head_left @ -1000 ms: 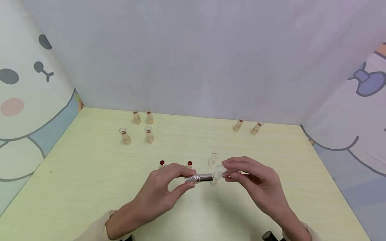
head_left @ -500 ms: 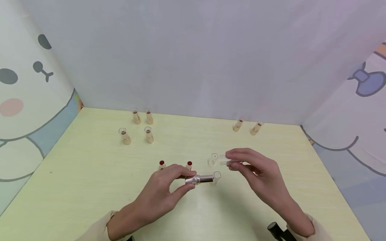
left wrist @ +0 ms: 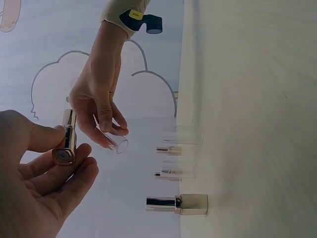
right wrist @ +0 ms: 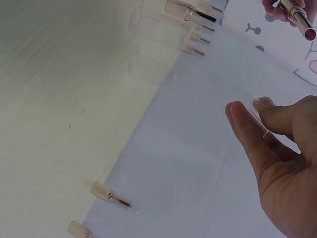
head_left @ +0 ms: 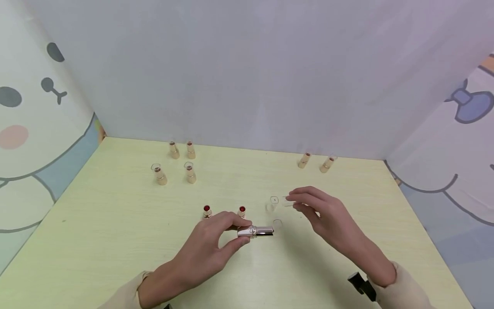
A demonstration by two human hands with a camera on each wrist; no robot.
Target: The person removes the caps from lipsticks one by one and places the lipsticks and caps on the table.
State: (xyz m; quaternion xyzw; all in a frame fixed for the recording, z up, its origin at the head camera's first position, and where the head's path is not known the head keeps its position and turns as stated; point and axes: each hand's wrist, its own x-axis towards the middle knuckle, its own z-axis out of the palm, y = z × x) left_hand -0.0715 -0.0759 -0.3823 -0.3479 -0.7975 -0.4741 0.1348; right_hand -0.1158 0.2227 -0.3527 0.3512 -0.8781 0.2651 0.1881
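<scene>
My left hand [head_left: 210, 240] pinches a lipstick [head_left: 264, 231] with a shiny metallic tube, lying sideways above the table; its red tip [right wrist: 310, 34] shows in the right wrist view. My right hand [head_left: 332, 216] holds a clear lipstick cap [left wrist: 119, 145] between thumb and fingers, to the right of the lipstick and apart from it. Two more clear caps stand on the table, a far cap [head_left: 272, 206] and a near cap [head_left: 277, 224]. Two uncapped lipsticks stand just beyond my left hand, a left lipstick [head_left: 207, 210] and a right lipstick [head_left: 242, 211], partly hidden by it.
Several lipsticks [head_left: 191, 174] stand at the back left of the pale yellow table [head_left: 115, 223]. Two lipsticks [head_left: 327, 165] stand at the back right. A grey backdrop [head_left: 239, 77] rises behind the table's far edge, with printed cloth at the sides.
My right hand has moved the clear cap away from the lipstick tip, back and slightly up in the head view. My left hand stays nearly still with the lipstick.
</scene>
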